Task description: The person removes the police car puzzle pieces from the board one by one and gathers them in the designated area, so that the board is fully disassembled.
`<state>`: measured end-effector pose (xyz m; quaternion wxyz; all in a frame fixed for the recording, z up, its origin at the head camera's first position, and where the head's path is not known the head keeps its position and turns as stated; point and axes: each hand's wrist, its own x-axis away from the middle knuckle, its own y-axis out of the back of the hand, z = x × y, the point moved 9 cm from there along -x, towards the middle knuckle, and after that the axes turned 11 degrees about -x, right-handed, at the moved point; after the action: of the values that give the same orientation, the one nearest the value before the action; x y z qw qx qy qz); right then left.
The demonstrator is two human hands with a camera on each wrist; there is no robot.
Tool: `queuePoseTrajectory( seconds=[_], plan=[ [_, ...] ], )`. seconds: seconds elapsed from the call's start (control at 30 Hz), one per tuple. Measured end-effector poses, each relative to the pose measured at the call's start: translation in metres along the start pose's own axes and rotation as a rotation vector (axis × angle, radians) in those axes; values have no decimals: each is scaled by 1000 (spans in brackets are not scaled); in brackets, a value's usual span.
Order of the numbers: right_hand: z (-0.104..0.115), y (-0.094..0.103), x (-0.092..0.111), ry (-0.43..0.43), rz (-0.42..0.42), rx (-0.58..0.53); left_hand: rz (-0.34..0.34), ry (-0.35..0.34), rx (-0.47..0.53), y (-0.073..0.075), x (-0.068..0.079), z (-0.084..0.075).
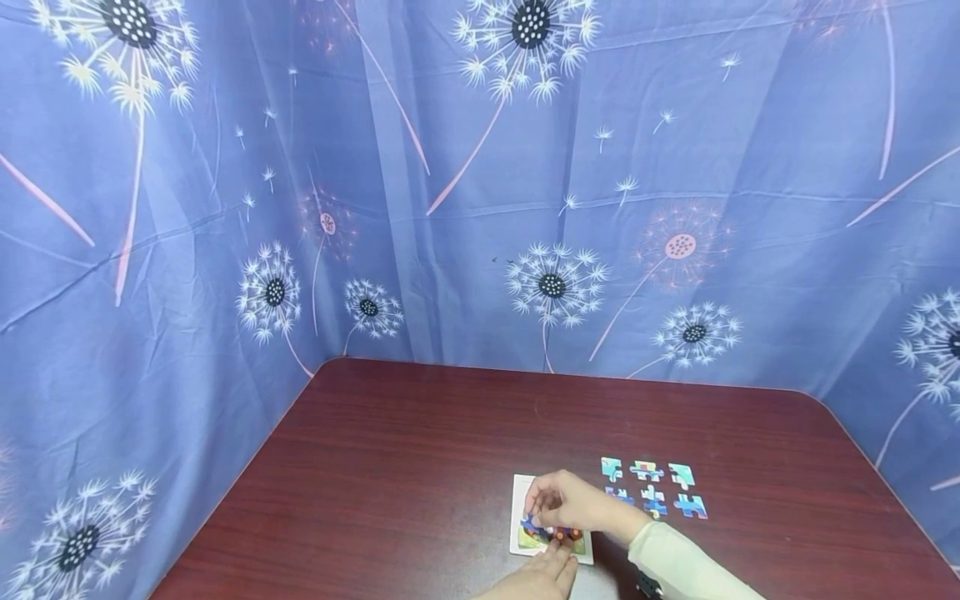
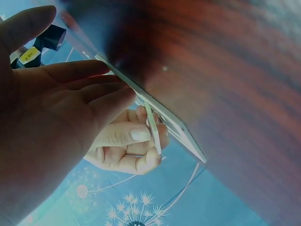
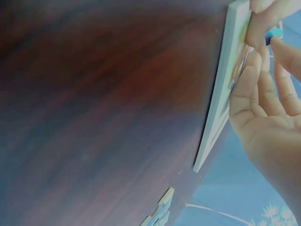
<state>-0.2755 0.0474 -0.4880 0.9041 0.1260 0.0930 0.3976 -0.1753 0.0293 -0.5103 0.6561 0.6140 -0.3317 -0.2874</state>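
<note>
A white-framed puzzle board (image 1: 517, 500) lies on the table, with colourful pieces in its lower part. Over its left side, my right hand (image 1: 576, 503) pinches a puzzle piece (image 2: 153, 128) between thumb and fingers; the piece stands tilted on edge in the left wrist view. My left hand (image 1: 538, 575) reaches in from the near side, its fingers straight and the fingertips resting on the board's lower pieces. In the right wrist view, the piece's blue edge shows between the right thumb and fingers, close to the left fingertips.
Several loose puzzle pieces (image 1: 653, 498) lie in two rows on the dark red table (image 1: 390, 467), right of the board; the right forearm passes just in front of them. A blue dandelion-print curtain (image 1: 465, 275) hangs behind the table and along its sides.
</note>
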Motion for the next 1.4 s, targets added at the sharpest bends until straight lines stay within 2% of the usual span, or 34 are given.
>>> queuePoseTrajectory(
  seconds=[0.27, 0.5, 0.6, 0.77, 0.97, 1.03, 1.4],
  plan=[
    [-2, -2, 2, -22, -8, -60, -35, -24, -12, 2, -1, -2],
    [4, 0, 2, 33, 3, -91, -30, -5, 1, 2, 1, -1],
    [7, 6, 3, 63, -15, -87, -16, 18, -14, 1, 0, 0],
    [11, 20, 8, 88, -60, -57, -18, 18, -61, 0, -2, -1],
    [12, 35, 17, 56, -111, -44, 39, 32, 44, -5, 0, 1],
    [14, 40, 21, 52, -119, -52, 40, 33, 46, -5, 1, 1],
    [10, 66, 42, 83, -166, -60, -46, 3, -100, 0, 1, -2]
  ],
)
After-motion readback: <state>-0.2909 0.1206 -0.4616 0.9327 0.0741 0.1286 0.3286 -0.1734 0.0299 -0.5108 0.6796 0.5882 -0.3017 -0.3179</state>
